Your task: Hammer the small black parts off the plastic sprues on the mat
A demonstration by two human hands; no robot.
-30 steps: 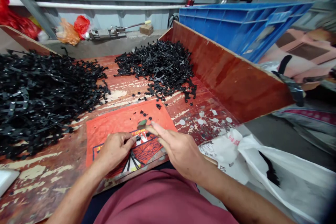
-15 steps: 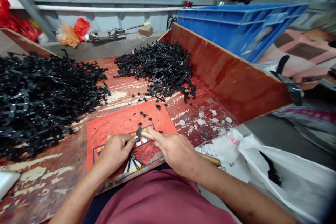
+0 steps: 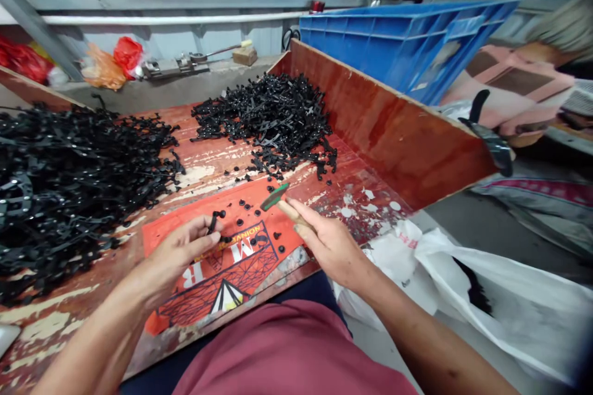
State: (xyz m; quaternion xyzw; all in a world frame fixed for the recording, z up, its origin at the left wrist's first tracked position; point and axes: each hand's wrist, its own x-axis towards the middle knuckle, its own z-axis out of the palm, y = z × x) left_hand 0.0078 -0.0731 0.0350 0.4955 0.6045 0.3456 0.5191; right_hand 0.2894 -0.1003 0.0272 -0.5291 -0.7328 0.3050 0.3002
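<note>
My left hand [image 3: 192, 244] pinches a small black plastic part [image 3: 214, 222] between thumb and fingers, over the left side of an orange printed sheet [image 3: 185, 296]. A hammer [image 3: 291, 213] with a pale wooden handle and a narrow green and dark head is gripped in my right hand [image 3: 324, 244]. Its head is raised over the far right part of the sheet, apart from the left hand. Several small black round pieces [image 3: 239, 222] lie scattered on the sheet between the two hands.
Piles of black parts lie on the worn red table, a large one [image 3: 69, 179] at left and another pile [image 3: 278, 117] at the back. A wooden side board [image 3: 384, 129] bounds the right, with a blue crate [image 3: 361, 49] behind. White sacks [image 3: 500, 271] and another person [image 3: 514, 86] are at right.
Both hands were close together at the sheet, with the hammer head beside the left fingers. Now they are apart; the left lifts a black part and the hammer has moved up and right.
</note>
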